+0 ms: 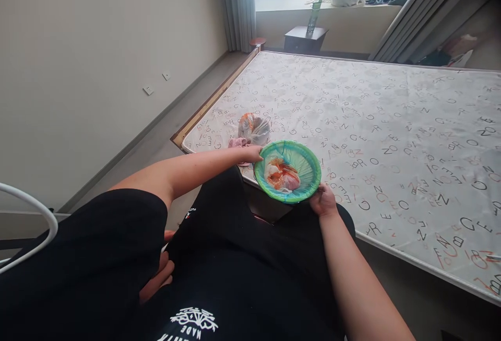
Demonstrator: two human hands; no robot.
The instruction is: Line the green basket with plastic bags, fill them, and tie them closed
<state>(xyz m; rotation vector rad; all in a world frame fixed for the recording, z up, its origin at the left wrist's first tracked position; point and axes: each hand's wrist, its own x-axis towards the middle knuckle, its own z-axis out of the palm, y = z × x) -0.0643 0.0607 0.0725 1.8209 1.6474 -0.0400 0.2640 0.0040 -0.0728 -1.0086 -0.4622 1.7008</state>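
A round green bin point(317, 166) with a pale green liner tilts toward the camera, showing crumpled white, orange and pink material inside. My left hand point(253, 154) grips its left rim, with the thumb near the edge. At the lower right side, my right hand point(324, 200) holds the bin from outside, its fingers partly hidden behind it. Just beyond the bin, a clear plastic bag point(254, 128) with something orange in it sits on the mattress, beside a pink item point(238, 144).
The letter-patterned mattress point(352, 116) spreads ahead and right. A dark bedside table point(305, 35) bears a green glass vase point(313, 17). Bags lie on the windowsill point(289, 2). A white curved tube point(43, 205) is at left. Partly hidden toes or fingers point(158, 275) show lower left.
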